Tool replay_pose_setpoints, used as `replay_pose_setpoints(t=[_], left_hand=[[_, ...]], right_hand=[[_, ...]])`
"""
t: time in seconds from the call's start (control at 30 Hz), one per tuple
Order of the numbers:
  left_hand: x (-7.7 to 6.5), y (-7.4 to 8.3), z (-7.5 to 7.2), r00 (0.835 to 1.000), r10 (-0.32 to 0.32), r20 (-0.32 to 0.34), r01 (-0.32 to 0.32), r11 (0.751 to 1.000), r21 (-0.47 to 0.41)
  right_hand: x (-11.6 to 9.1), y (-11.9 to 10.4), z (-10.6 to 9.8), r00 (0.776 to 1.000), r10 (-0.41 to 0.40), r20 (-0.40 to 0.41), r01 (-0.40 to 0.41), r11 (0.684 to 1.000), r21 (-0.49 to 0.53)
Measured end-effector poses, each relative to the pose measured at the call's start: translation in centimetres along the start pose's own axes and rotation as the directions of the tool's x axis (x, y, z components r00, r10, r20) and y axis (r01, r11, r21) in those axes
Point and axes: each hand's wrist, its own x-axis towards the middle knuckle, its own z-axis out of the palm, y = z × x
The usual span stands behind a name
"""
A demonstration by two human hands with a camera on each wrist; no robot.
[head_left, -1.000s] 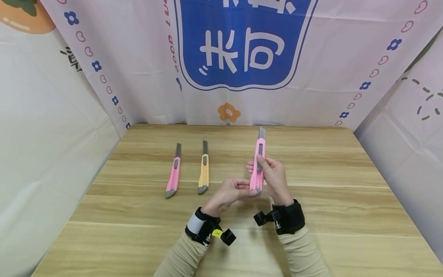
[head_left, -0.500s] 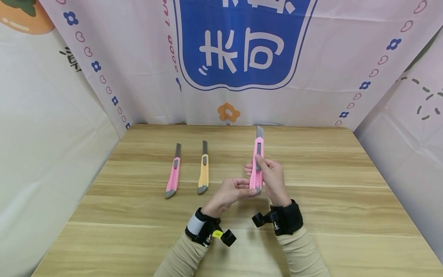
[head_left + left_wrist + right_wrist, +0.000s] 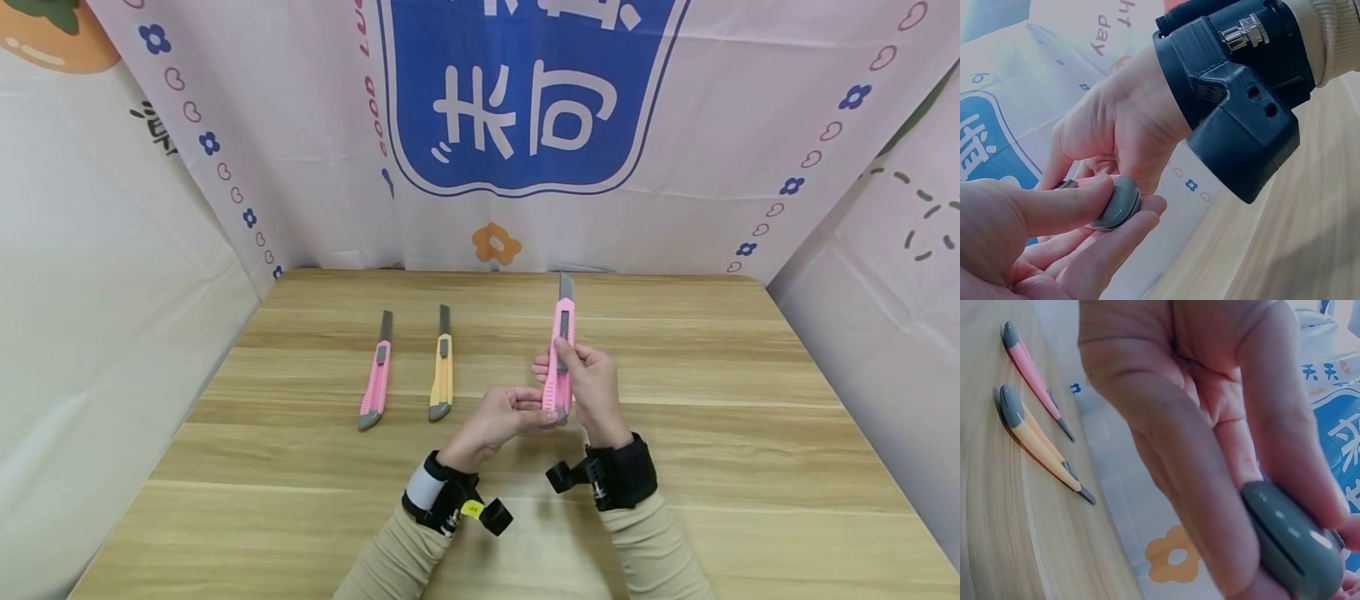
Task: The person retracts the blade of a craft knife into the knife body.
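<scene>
A pink utility knife (image 3: 558, 392) is held up with its blade (image 3: 566, 287) extended and pointing away. My right hand (image 3: 597, 390) grips its handle from the right, thumb on the grey slider. Between thumb and fingers, my left hand (image 3: 501, 419) pinches the grey end cap (image 3: 1119, 203), seen close in both wrist views. On the table to the left lie a second pink utility knife (image 3: 377, 382) and a yellow utility knife (image 3: 442, 375). Both have their blades out, pointing toward the back.
The wood-grain table (image 3: 712, 500) runs back to a printed cloth backdrop (image 3: 330, 208). More white cloth hangs at the left and right sides. Each wrist wears a black strap with a small camera (image 3: 495, 517) jutting inward.
The held pink knife and my right hand swayed slightly left, then the knife came back right. The left hand keeps its pinch, and the two knives on the table have not moved.
</scene>
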Motion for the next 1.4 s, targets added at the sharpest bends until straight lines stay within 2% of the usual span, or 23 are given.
replay_pose_setpoints(t=[0.63, 0.83, 1.13, 1.4], left_hand=[[0.00, 0.06, 0.28, 0.999, 0.024, 0.021, -0.023, 0.999, -0.040], [-0.05, 0.16, 0.22, 1.000, -0.005, 0.010, 0.005, 0.999, -0.054], [-0.03, 0.19, 0.24, 1.000, 0.001, 0.001, -0.001, 0.999, -0.042], [-0.08, 0.15, 0.00, 1.000, -0.019, -0.005, 0.019, 0.999, -0.046]], right_hand=[[-0.08, 0.17, -0.28, 0.999, -0.019, 0.028, 0.019, 1.000, 0.025], [-0.11, 0.18, -0.30, 0.999, -0.018, 0.040, 0.017, 1.000, 0.020], [-0.15, 0.06, -0.39, 0.998, -0.017, 0.054, 0.017, 1.000, 0.017], [0.00, 0.11, -0.46, 0.997, -0.017, 0.072, 0.018, 1.000, -0.004]])
